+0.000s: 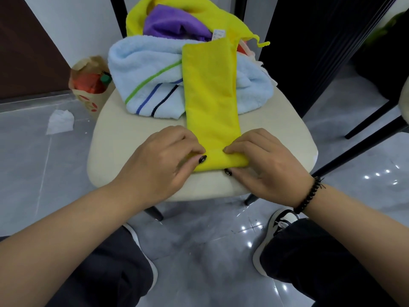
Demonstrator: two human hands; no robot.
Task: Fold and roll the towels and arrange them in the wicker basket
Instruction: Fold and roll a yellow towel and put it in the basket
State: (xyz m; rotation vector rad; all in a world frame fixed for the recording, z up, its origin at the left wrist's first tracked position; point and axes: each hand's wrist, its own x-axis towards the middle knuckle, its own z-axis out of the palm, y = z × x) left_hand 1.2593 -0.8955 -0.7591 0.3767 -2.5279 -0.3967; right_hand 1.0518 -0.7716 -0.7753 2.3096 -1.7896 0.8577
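Observation:
A yellow towel [210,103], folded into a long narrow strip, lies on the cream chair seat [124,134] and runs away from me over the towel pile. Its near end is turned over into a small roll. My left hand [163,165] pinches the roll's left end with curled fingers and thumb. My right hand [265,167] pinches its right end the same way. Behind the strip lies a light blue striped towel [146,78], then a purple towel [170,23] and another yellow towel [212,9]. No wicker basket is in view.
A paper bag [90,85] with a red bottle stands on the floor left of the chair, with a crumpled white tissue [59,121] beside it. Black chair legs [374,120] stand at the right. My knees and shoes are below the seat on the grey tiled floor.

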